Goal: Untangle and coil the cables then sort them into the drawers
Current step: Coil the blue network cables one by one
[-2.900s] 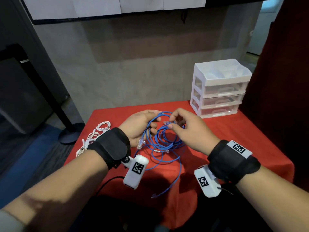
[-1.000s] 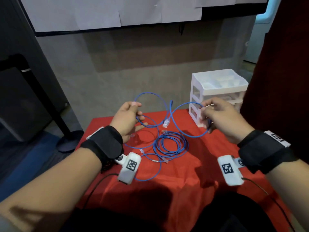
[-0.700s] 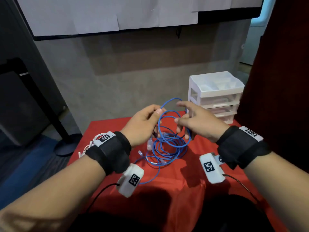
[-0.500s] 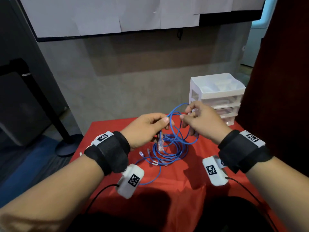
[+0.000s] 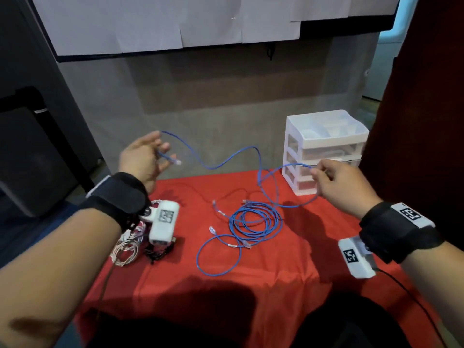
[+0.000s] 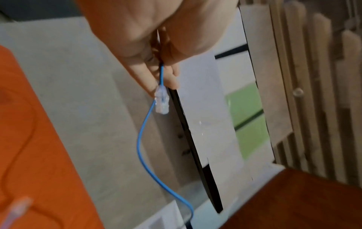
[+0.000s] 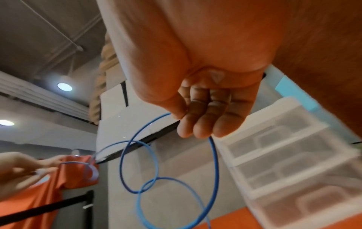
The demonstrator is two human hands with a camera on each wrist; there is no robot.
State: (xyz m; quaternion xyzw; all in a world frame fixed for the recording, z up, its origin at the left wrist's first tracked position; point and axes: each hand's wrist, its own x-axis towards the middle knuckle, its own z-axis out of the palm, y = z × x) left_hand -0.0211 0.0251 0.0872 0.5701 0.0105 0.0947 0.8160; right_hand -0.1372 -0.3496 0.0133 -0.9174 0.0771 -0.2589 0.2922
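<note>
One blue network cable (image 5: 227,164) hangs stretched between my two raised hands. My left hand (image 5: 144,159) pinches it near its clear plug (image 5: 175,161), which shows below the fingers in the left wrist view (image 6: 162,100). My right hand (image 5: 334,182) pinches a loop of the same cable (image 7: 168,155) in front of the drawer unit (image 5: 326,151). From that loop the cable drops to a pile of blue cables (image 5: 251,219) lying on the red tablecloth (image 5: 301,247). A white cable bundle (image 5: 125,247) lies at the table's left, under my left wrist.
The white three-drawer unit stands at the table's back right, drawers closed, with an open tray top. A small black cable (image 5: 158,254) lies beside the white bundle. A grey wall is behind the table, a dark red panel (image 5: 421,96) to the right.
My hands have moved apart from the middle, left hand up and left, right hand to the right, drawing one blue cable out of the pile. The pile now lies on the cloth.
</note>
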